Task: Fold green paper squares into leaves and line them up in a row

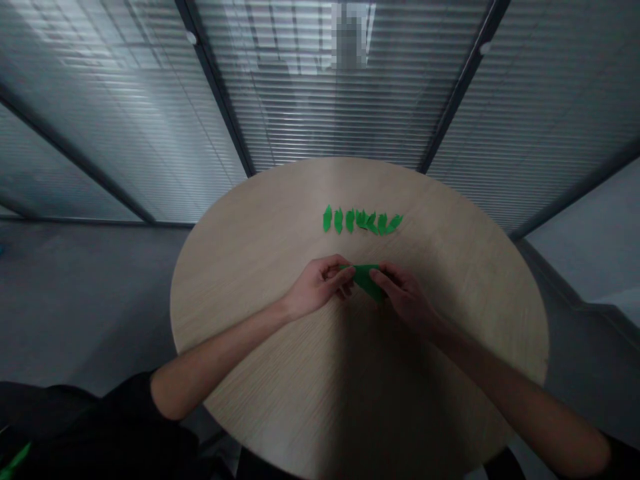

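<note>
A piece of green paper lies between my two hands just above the middle of a round wooden table. My left hand pinches its left end with curled fingers. My right hand pinches the right side, fingers pressed on the paper. Beyond my hands, several small folded green paper pieces stand in a row across the table.
The table's curved edge drops to a grey floor on the left and right. Glass walls with horizontal blinds and dark frames rise behind the table. A bit of green shows at the bottom left corner near my dark sleeve.
</note>
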`<state>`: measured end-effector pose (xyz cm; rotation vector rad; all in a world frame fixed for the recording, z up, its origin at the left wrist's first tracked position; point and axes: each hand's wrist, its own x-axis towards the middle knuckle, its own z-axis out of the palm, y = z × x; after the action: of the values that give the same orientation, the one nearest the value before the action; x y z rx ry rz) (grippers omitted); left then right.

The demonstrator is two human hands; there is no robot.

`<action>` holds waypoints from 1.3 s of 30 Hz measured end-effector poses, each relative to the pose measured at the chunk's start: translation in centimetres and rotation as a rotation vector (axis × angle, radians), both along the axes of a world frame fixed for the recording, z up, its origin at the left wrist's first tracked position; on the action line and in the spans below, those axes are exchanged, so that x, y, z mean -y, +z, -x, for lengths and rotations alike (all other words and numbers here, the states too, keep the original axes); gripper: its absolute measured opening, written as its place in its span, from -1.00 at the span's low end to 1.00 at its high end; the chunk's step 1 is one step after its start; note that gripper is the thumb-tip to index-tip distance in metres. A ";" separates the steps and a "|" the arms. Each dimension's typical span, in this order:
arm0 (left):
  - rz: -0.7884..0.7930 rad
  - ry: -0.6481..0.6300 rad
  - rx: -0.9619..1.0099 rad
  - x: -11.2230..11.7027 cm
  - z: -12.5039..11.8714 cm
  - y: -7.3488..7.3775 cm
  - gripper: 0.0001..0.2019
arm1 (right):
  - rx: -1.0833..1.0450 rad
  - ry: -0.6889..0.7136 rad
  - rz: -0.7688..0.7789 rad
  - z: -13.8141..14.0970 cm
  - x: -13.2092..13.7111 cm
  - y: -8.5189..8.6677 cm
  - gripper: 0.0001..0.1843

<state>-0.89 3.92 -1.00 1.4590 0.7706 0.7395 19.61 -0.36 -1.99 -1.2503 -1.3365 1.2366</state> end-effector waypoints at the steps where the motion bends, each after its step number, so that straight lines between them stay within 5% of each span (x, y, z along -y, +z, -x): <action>1: -0.004 -0.004 -0.010 0.0 0.0 0.0 -0.58 | -0.003 -0.015 0.001 0.0 0.0 0.0 -0.49; 33: -0.112 -0.094 -0.132 0.9 -0.3 -0.4 -0.68 | 0.098 0.048 -0.081 0.3 0.5 0.4 -0.61; 39: -0.140 -0.058 -0.181 0.7 -0.1 0.1 -0.64 | 0.119 -0.036 -0.079 0.1 0.3 0.2 -0.57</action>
<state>-0.76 3.20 -0.86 1.6854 0.8237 0.6331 19.52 -0.65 -1.74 -1.3033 -1.4280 1.0887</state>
